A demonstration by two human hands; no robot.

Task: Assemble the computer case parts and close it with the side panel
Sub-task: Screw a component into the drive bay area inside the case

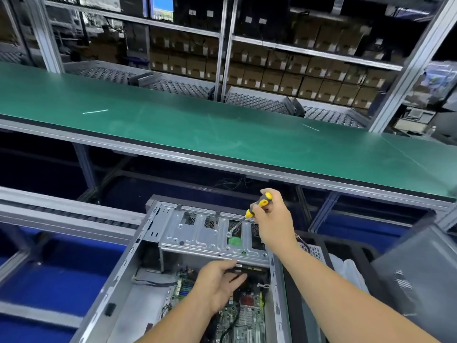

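Observation:
An open grey computer case (138,246) lies on its side in front of me, its motherboard (243,318) showing inside. A silver metal drive cage (197,233) spans the far end of the case. My right hand (272,219) grips a yellow-and-black screwdriver (259,203) whose tip rests on a screw (229,234) in the cage's top plate. My left hand (220,283) reaches under the cage's near edge, fingers extended against a dark part there; what it touches is partly hidden.
A long green conveyor belt (197,125) runs across behind the case, with shelves of cardboard boxes (296,78) beyond. A grey side panel or second case (418,276) stands at the right. Blue matting (61,276) and a roller rail (74,214) lie left.

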